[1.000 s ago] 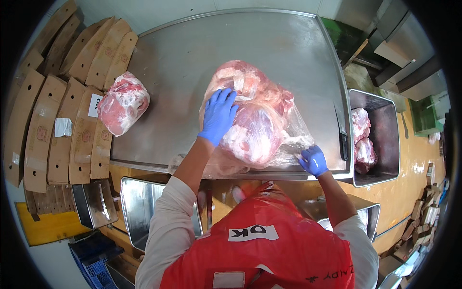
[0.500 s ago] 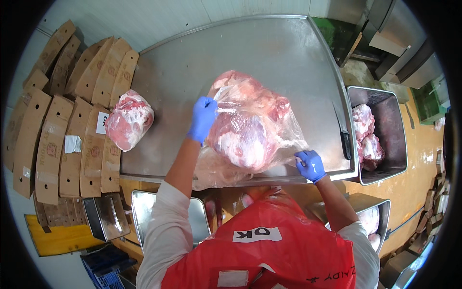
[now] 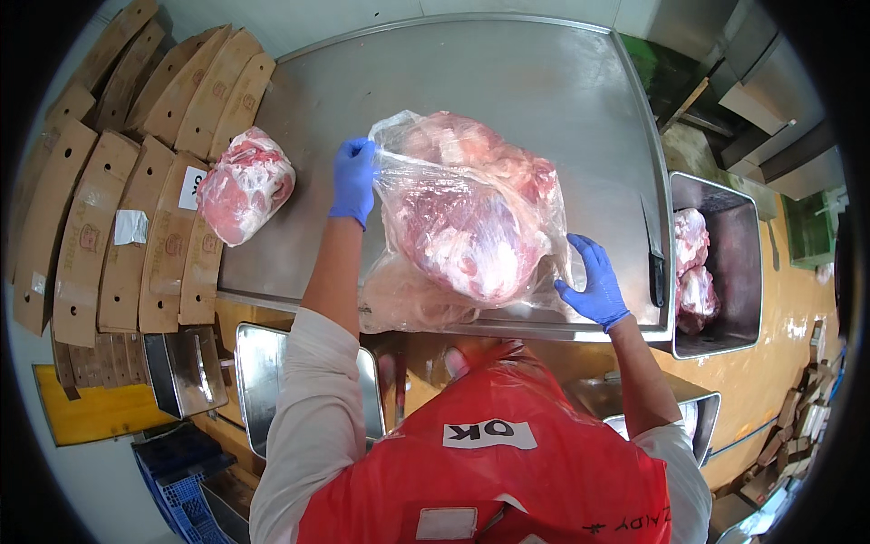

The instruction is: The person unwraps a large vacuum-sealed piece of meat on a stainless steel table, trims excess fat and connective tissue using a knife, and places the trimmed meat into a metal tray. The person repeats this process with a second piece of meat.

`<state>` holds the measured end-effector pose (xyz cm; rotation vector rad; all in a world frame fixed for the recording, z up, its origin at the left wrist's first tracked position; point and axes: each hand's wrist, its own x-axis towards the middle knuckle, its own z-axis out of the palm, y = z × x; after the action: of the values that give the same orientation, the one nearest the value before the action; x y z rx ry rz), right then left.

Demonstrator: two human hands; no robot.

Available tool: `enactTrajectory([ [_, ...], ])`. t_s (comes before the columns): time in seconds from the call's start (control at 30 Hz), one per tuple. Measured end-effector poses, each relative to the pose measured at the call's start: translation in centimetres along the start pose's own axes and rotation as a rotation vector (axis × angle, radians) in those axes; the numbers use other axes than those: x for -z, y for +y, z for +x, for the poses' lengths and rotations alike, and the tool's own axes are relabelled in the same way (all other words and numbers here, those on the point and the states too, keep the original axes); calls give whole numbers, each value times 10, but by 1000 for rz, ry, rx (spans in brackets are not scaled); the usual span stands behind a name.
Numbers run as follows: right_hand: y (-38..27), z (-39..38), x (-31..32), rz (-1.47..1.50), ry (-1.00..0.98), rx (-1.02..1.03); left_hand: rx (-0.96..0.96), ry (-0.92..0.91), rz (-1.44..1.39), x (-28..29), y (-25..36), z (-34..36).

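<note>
A large piece of raw meat (image 3: 471, 236), pink with white fat, lies near the front edge of the steel table (image 3: 362, 77). Clear plastic wrap (image 3: 399, 172) covers part of it and hangs loose around its sides. My left hand (image 3: 354, 178), in a blue glove, pinches the wrap at the meat's far left. Beside the meat's right side, my gloved right hand (image 3: 594, 284) has its fingers apart, close to the loose plastic. More crumpled plastic (image 3: 408, 299) lies at the table's front edge, left of the meat.
Another raw meat piece (image 3: 247, 188) sits at the table's left, against stacked cardboard boxes (image 3: 118, 236). A knife (image 3: 654, 263) lies along the right edge. Beyond it stands a steel tub (image 3: 739, 263) holding meat. Further steel tubs (image 3: 258, 390) stand below the front edge.
My left hand has pulled the plastic outward to the left. My right hand has let go of the plastic, opened and moved up along the meat's right side.
</note>
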<state>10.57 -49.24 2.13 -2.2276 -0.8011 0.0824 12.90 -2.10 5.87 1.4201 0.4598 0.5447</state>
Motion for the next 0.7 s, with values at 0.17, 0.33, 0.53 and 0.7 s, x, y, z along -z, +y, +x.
enactTrajectory([
  [0.17,8,-5,-21,39,18,-33,4,-129,398,59,-43,-26],
  [0.33,-25,27,-55,63,76,-19,241,-31,282,49,-93,-115],
  [0.53,5,55,-86,197,203,-86,-98,-81,658,79,-111,-162],
  [0.7,53,59,-91,1054,53,-666,205,336,823,219,-130,-105],
])
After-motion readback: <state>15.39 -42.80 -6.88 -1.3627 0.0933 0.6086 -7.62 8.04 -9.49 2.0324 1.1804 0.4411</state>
